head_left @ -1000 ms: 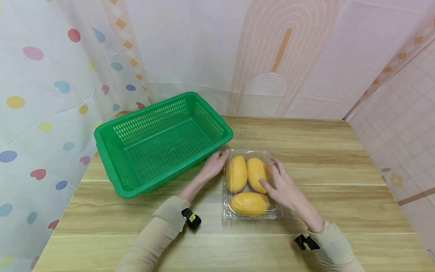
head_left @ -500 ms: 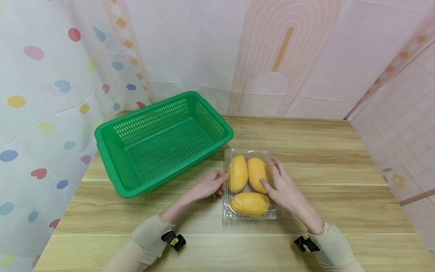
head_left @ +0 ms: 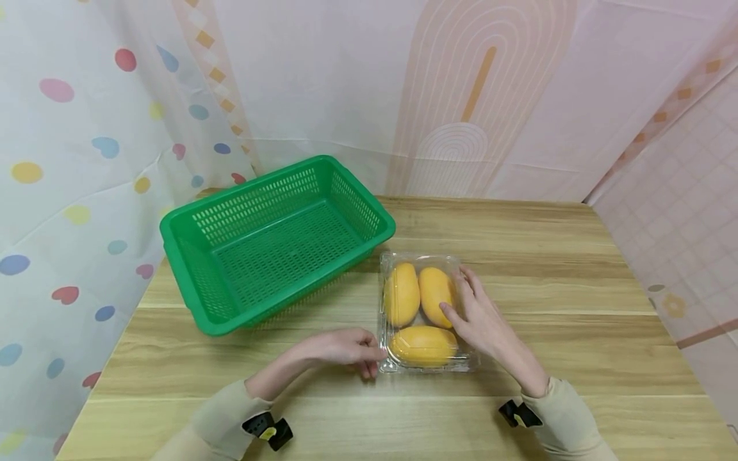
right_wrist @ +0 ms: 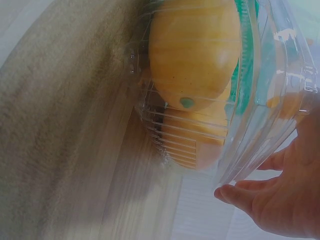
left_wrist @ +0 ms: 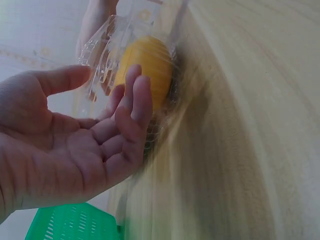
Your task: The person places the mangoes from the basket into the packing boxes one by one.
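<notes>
A clear plastic clamshell box (head_left: 464, 362) lies on the table holding 3 yellow mangoes. Two of them, the left one (head_left: 403, 296) and the right one (head_left: 436, 291), lie side by side at the back; the third mango (head_left: 423, 346) lies crosswise in front. My right hand (head_left: 484, 323) grips the box's right side, thumb over the lid, fingers along the edge. At the box's front left corner is my left hand (head_left: 346, 349), fingertips right at the rim. In the left wrist view, the left hand (left_wrist: 85, 145) has loosely bent fingers and its thumb apart, holding nothing.
A green plastic basket (head_left: 277, 301) with slotted walls stands at the back left, its right corner close to the box. The wooden table (head_left: 565, 269) meets a patterned curtain (head_left: 323, 77) behind and on the left. Black straps (head_left: 268, 430) sit on both wrists.
My left hand has moved along the box's left side, from the back left corner toward me to the front left corner. The right hand, box and basket have stayed in place.
</notes>
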Demonstrator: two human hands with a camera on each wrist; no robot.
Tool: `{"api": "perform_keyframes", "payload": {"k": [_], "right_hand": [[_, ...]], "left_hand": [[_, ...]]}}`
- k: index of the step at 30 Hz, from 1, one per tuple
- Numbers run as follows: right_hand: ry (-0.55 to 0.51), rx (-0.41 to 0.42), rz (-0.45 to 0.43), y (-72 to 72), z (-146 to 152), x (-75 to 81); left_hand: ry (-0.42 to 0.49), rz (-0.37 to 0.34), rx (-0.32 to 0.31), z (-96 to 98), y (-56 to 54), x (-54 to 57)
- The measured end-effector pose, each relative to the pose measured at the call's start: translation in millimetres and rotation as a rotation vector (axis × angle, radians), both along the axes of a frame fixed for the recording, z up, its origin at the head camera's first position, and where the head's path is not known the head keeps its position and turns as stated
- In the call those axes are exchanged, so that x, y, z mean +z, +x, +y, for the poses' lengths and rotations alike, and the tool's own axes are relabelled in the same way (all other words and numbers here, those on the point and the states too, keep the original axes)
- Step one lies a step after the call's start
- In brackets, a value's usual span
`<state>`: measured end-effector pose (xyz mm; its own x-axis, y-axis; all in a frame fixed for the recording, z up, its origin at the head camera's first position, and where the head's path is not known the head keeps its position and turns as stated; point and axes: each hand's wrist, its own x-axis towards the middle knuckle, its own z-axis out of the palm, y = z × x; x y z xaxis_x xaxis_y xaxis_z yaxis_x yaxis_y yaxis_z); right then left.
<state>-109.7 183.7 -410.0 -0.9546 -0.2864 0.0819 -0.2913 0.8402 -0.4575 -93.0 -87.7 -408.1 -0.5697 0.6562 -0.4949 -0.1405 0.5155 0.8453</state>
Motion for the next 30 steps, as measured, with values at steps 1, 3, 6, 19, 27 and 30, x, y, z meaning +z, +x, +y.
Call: {"api": "perform_keyframes", "payload": {"k": [1, 3, 6, 19, 27, 30], "right_hand": [[0.0, 0.001, 0.0, -0.1, -0.1, 0.1], [0.001, 0.003, 0.001, -0.2, -0.2, 0.1], [0.001, 0.005, 0.002, -0.4, -0.3, 0.1], [0.002, 0.01, 0.011, -1.0, -0.9, 0.4], [-0.002, 0.013, 0.003, -0.6, -0.9, 0.5], [-0.002, 0.011, 0.0, -0.3, -0.5, 0.7]], "left_hand": [[0.009, -0.016, -0.02, -0.2, 1.1, -0.6], [0.022, -0.042, -0.034, 0.7, 3.8, -0.9], [0.032, -0.07, -0.02, 3.5, 7.9, -0.5], [0.013, -0.14, 0.15, 17.4, 19.9, -4.7], [0.029, -0.14, 0.22, 18.7, 24.1, -4.1], [0.039, -0.136, 0.237, 19.4, 25.3, -5.2]]}}
